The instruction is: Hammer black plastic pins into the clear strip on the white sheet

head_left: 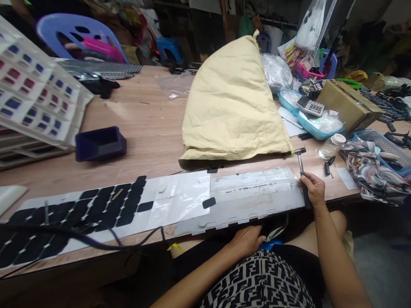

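Observation:
My right hand (312, 187) is closed around the dark handle of a small hammer (300, 161), whose metal head points up and away beside the right end of a grey-white panel (250, 192). In my lap, just below the table's near edge, my left hand (248, 239) has its fingers curled. What it holds, if anything, is hidden. Close to its thumb lie a whitish plastic piece (278, 229) and a bit of blue material (270, 245). To the left of the grey panel, a white sheet (180, 190) bears black patches and a grid of black cells (102, 203).
A big yellowish sack (234, 102) lies behind the panel. At left are a dark blue bin (101, 143), a white crate (35, 85) and a black cable (80, 240). On the right stand a jar (332, 145), blue baskets (316, 127), a carton (348, 105) and bundled cloth (372, 171).

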Demonstrator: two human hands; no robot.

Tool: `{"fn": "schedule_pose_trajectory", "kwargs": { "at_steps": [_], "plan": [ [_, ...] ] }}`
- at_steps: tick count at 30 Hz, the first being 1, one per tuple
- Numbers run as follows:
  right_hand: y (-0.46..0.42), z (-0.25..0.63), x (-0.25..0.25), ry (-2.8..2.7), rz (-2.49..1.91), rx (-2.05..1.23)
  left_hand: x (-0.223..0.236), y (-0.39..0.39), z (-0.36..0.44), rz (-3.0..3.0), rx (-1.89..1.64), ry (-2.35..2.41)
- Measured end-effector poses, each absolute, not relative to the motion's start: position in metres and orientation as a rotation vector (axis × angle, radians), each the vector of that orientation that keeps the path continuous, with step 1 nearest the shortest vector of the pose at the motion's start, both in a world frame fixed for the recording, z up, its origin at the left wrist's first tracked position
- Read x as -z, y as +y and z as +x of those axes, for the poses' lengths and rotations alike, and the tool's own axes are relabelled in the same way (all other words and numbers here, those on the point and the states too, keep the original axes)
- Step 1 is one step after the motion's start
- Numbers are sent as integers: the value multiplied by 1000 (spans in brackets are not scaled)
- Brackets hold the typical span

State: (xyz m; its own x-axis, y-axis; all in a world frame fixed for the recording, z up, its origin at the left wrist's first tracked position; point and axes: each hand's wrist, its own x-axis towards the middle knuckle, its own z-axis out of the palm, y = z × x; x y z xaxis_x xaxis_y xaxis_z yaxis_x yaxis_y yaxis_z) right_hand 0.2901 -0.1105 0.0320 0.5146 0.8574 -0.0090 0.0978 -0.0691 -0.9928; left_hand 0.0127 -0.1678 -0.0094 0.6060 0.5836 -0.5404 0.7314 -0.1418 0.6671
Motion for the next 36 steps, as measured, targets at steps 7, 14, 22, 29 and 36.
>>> {"fn": "schedule_pose_trajectory", "kwargs": {
  "at_steps": [7, 14, 22, 29, 36],
  "plan": [
    [-110, 291, -32, -881, -1519, -680, -76, -94, 66, 1932, -261, 819],
    [-107, 297, -23, -928, -1519, -657, -45, 21, 165, 2051, -629, 1575],
    [-107, 294, -26, -928, -1518, -691, -31, 38, 168, 2046, -598, 1673],
    [-108, 295, -24, -925, -1538, -721, -33, 23, 134, 2096, -572, 1553],
    [-108, 295, -24, -938, -1521, -717, -36, 5, 48, 2220, -454, 1267]
  ]
}}
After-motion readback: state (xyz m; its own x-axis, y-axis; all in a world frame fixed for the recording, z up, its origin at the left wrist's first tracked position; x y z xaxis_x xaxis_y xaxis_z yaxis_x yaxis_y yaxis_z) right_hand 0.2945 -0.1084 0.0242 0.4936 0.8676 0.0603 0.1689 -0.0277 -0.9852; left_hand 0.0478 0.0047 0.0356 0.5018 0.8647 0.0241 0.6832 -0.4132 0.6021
